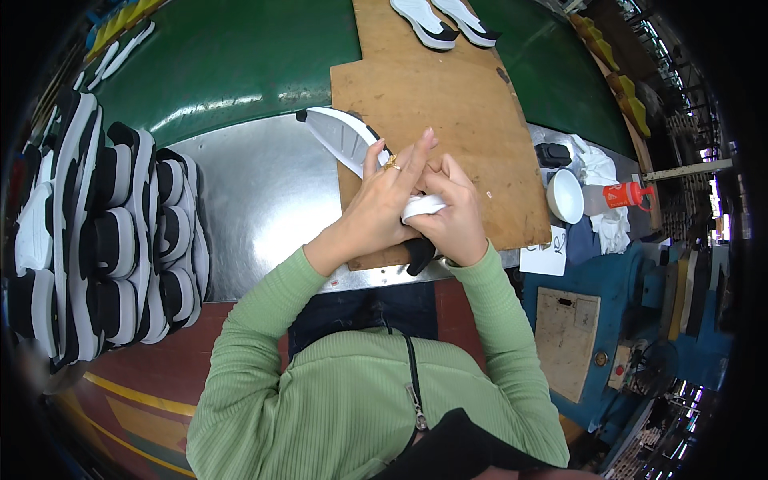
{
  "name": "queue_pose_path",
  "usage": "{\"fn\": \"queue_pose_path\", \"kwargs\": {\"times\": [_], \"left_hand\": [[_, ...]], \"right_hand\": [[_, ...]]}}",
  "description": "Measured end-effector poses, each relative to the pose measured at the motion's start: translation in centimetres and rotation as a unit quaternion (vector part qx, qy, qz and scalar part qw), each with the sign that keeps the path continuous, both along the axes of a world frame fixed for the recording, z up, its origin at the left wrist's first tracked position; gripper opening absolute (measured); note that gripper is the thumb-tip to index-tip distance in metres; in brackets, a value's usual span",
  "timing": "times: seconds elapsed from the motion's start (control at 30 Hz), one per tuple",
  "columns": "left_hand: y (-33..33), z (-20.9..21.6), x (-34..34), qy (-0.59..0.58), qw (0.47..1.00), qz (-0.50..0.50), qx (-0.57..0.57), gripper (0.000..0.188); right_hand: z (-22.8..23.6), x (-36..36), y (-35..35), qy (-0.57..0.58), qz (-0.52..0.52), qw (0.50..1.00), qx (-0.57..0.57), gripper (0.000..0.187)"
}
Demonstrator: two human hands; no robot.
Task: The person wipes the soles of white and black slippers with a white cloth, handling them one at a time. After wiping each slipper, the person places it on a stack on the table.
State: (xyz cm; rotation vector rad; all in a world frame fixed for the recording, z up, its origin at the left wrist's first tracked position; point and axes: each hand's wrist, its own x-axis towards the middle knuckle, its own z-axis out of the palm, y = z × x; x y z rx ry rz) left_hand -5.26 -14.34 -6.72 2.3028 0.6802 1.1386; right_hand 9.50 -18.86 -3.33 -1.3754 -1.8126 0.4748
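Note:
My left hand (376, 198) and my right hand (459, 210) meet over the front of the wooden board. Between them is a white shoe sole (422, 206), mostly covered by my fingers. Its white edge shows between my palms, and a black end (420, 255) sticks out below. My right fingers and thumb pinch it; my left hand presses round its other side, some fingers pointing up and one wearing a ring. Behind my left hand, a second-looking white sole piece (334, 134) with black trim slants to the upper left; whether it joins the held one is hidden.
Stacked black-and-white soles (116, 240) stand at left. Two more soles (436, 24) lie at the far end of the wooden board (432, 92). A white bowl (565, 196), a red-topped bottle (624, 195) and cloths sit right, above a blue machine (592, 320).

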Motion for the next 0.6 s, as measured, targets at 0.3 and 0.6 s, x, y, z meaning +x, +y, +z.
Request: {"fn": "queue_pose_path", "kwargs": {"times": [0.3, 0.6], "left_hand": [[0.2, 0.2, -0.6, 0.003, 0.998, -0.027, -0.054, 0.127], [0.2, -0.1, -0.4, 0.014, 0.999, -0.012, -0.037, 0.123]], "right_hand": [[-0.7, 1.8, -2.8, 0.129, 0.009, 0.990, -0.059, 0.017], [0.5, 0.8, -2.0, 0.010, 0.000, 1.000, -0.004, 0.020]]}}
